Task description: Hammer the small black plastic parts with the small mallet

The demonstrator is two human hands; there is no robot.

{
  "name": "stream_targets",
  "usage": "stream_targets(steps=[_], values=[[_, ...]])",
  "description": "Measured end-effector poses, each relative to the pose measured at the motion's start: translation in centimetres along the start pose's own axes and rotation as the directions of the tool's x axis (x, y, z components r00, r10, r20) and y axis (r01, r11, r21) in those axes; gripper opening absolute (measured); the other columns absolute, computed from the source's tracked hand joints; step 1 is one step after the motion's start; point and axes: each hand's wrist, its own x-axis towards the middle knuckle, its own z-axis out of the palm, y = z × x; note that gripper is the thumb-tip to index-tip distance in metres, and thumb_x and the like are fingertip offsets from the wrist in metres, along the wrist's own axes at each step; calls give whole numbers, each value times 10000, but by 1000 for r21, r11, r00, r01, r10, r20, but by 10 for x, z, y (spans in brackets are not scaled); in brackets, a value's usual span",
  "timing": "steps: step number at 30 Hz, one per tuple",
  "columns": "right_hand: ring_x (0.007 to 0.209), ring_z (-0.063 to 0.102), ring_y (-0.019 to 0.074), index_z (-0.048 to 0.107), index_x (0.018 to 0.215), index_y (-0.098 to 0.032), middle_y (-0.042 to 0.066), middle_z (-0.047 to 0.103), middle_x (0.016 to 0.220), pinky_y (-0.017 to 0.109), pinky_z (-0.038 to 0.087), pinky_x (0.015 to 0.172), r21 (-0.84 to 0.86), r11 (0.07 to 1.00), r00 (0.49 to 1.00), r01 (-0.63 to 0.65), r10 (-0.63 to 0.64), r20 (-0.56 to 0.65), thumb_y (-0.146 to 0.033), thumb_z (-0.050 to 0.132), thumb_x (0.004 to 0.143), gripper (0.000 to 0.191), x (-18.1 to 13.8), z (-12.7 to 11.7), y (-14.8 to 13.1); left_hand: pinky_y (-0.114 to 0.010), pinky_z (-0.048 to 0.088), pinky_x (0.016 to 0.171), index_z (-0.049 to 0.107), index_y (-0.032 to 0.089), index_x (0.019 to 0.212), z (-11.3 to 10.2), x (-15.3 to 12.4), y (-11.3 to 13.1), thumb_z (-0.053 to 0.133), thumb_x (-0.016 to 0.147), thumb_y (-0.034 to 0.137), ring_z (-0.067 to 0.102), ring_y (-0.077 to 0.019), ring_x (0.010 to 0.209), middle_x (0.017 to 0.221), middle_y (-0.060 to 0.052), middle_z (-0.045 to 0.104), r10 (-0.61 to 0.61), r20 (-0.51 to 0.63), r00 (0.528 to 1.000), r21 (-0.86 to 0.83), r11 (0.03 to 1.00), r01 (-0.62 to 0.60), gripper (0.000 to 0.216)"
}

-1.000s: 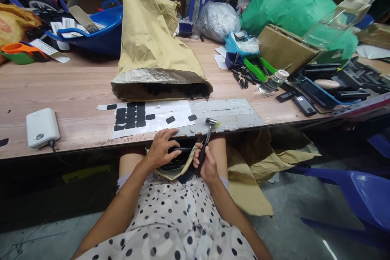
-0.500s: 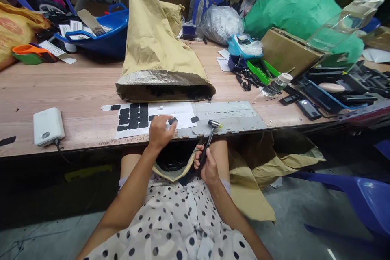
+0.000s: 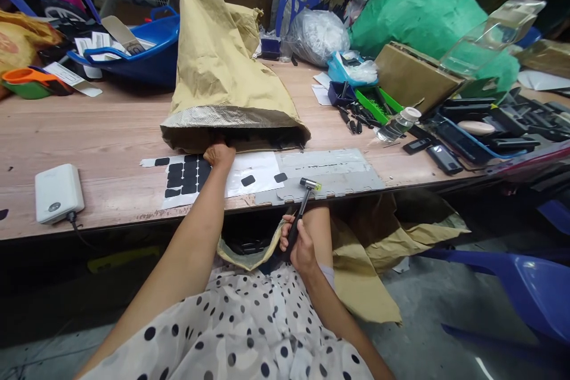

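Observation:
My right hand is closed around the black handle of a small hammer, its metal head raised near the table edge. My left hand reaches into the mouth of a large brown paper sack lying on the table; its fingers are hidden inside. Under my left wrist lies a white sheet bearing rows of black rounded stickers. Separate black pieces rest toward its right side. A grey strip continues to the right. In my lap, an open paper sack contains dark pieces.
A white power bank with a cable stands at the left. At the back left is a blue basin. To the right are a green tray, a clear bottle and dark plastic parts. A blue chair stands lower right.
My left hand has moved from above the sheet, forward and left, into the sack's mouth. My right hand keeps the hammer in nearly the same place. The view has shifted slightly.

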Motion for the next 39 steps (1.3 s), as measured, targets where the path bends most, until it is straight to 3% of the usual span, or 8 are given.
stream_targets(steps=[9,13,16,18,21,24,33,39], values=[[467,455,113,669,979,-214,-23,556,642,231,392,382,-16,1000,1000,3,-3,-1,-576,655,835,389,2,-1,1,-465,490,950,652,178,757,-19,-15,-19,602,801,362,596,-343,1012,831,-139,619,125,-108,986,-149,979,-140,195],[460,445,108,671,977,-209,-24,555,641,229,381,376,-15,1000,1000,10,-10,-6,-582,662,832,401,2,0,1,-433,489,951,687,163,845,-32,-54,-31,619,834,356,573,-310,1029,1000,-131,569,268,-207,941,-162,939,-303,205],[459,448,107,673,966,-209,-28,552,635,224,369,373,-11,1000,1000,7,-7,-12,-593,685,811,414,2,1,0,-423,497,880,729,178,925,-35,-93,-33,612,870,377,573,-277,938,943,-92,576,377,-204,904,-171,895,-412,237],[457,449,104,672,961,-211,-32,548,627,216,355,374,-7,1000,1000,8,-8,-18,-597,699,797,420,2,1,0,-396,492,847,747,203,957,-32,-114,-32,594,900,364,567,-242,880,880,-61,588,518,-124,846,-204,821,-532,230],[452,440,100,669,961,-210,-33,544,625,210,338,374,-7,1000,1000,8,-9,-22,-587,688,808,408,3,1,0,-368,478,827,765,227,949,-25,-132,-30,599,917,341,552,-214,852,828,-40,601,710,27,704,-248,687,-683,203],[448,419,95,670,956,-205,-34,538,630,210,329,373,-1,1000,1000,-3,3,-26,-579,686,808,402,3,0,0,-372,472,802,776,223,934,-19,-136,-34,628,907,350,545,-216,837,820,-46,605,774,124,621,-240,631,-738,197],[421,404,86,655,975,-203,-40,536,623,205,313,348,-39,999,999,23,-25,-35,-560,655,836,383,4,-1,2,-368,462,787,737,252,1024,-16,-131,-39,660,868,329,571,-228,843,823,-31,622,749,178,639,-232,663,-712,190],[385,338,51,600,1087,-255,-82,517,640,160,259,328,-172,972,973,159,-184,-142,-544,666,837,388,-1,5,7,-353,456,769,734,237,957,-13,-127,-35,671,848,313,585,-224,829,794,-22,622,725,215,655,-245,689,-682,146]])
